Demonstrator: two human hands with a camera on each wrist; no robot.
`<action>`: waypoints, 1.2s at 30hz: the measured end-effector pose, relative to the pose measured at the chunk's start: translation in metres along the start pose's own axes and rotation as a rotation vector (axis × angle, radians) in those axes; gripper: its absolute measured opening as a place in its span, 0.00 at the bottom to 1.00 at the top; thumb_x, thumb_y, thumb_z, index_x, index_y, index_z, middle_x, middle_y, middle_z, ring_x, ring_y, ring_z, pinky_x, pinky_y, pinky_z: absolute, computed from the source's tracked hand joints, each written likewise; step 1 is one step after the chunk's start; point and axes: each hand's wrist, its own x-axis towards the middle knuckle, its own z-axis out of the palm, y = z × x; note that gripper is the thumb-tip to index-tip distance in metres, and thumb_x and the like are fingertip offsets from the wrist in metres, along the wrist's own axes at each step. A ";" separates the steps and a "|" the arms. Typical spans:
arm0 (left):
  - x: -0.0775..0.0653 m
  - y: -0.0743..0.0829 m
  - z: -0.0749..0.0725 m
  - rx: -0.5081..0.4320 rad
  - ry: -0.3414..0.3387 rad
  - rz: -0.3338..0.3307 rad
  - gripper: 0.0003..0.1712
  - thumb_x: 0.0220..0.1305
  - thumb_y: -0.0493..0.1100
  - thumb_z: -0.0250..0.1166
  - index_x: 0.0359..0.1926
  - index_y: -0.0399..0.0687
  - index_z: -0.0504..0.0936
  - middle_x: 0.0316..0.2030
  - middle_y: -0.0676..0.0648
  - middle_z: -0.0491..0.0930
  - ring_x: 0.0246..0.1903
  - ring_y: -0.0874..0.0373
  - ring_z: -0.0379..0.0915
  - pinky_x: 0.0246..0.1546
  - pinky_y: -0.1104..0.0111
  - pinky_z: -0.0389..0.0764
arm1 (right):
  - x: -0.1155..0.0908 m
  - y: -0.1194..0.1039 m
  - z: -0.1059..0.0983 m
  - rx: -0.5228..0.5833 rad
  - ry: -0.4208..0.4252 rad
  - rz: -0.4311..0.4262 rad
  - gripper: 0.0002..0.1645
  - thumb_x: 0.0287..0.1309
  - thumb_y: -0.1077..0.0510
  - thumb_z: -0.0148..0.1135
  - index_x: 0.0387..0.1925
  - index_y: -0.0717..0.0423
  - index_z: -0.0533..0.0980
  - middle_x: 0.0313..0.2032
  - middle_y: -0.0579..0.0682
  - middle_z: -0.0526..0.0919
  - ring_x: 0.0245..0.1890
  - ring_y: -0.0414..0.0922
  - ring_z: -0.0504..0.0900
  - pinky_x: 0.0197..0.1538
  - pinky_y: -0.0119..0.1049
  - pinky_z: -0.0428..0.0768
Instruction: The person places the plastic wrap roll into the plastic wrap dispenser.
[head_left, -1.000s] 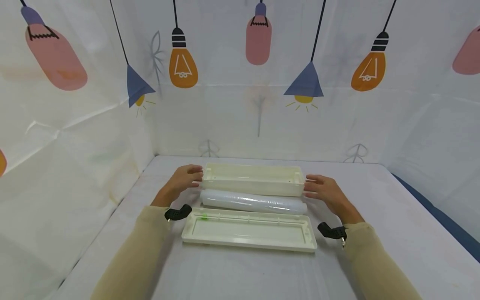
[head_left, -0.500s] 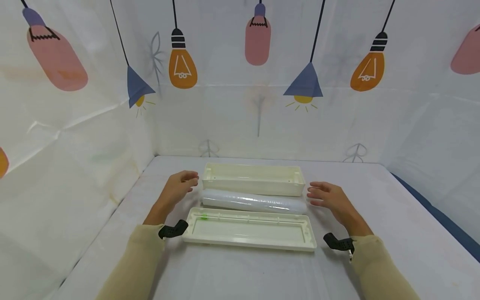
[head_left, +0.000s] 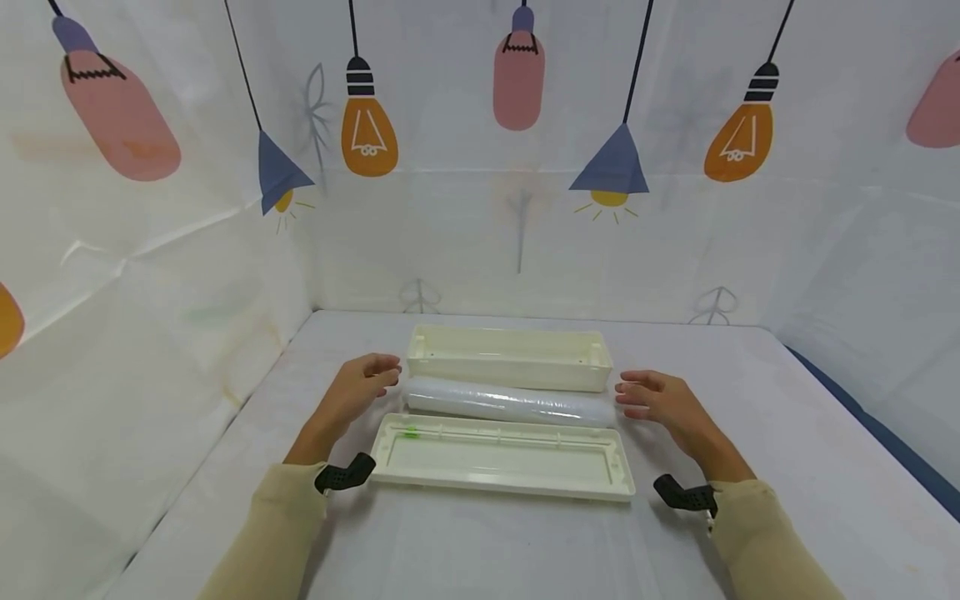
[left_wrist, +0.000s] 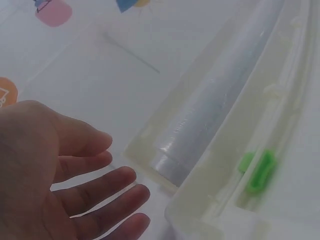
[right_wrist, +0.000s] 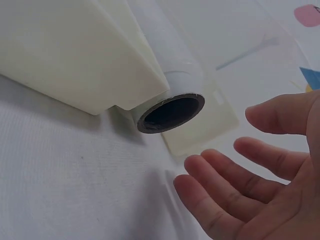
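A roll of clear plastic wrap (head_left: pixel 510 403) lies crosswise on the table between a long cream box (head_left: pixel 510 373) behind it and a flat cream lid (head_left: pixel 498 462) in front. My left hand (head_left: pixel 356 392) is just off the roll's left end, fingers loosely bent and holding nothing. At the other end, my right hand (head_left: pixel 663 404) is held apart from the roll, its fingers relaxed. The right wrist view shows the roll's hollow cardboard core (right_wrist: pixel 172 114) near the fingertips. On the lid's left part sits a small green slider (left_wrist: pixel 260 171).
All three things lie parallel on a white-covered table (head_left: pixel 480 550). A white sheet printed with lamps (head_left: pixel 480 242) hangs behind and at both sides. Each wrist carries a black camera mount, such as the left mount (head_left: pixel 347 473).
Both hands have come away from the ends of the box and drawn back toward the person, now beside the roll's ends. The box, roll and lid stay in place.
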 end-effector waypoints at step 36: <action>-0.006 -0.022 0.010 0.055 -0.100 0.032 0.26 0.72 0.47 0.62 0.64 0.36 0.75 0.60 0.39 0.77 0.57 0.47 0.75 0.57 0.53 0.77 | -0.008 0.017 -0.002 -0.119 -0.193 -0.115 0.34 0.67 0.50 0.65 0.66 0.65 0.70 0.63 0.63 0.74 0.57 0.53 0.77 0.54 0.42 0.81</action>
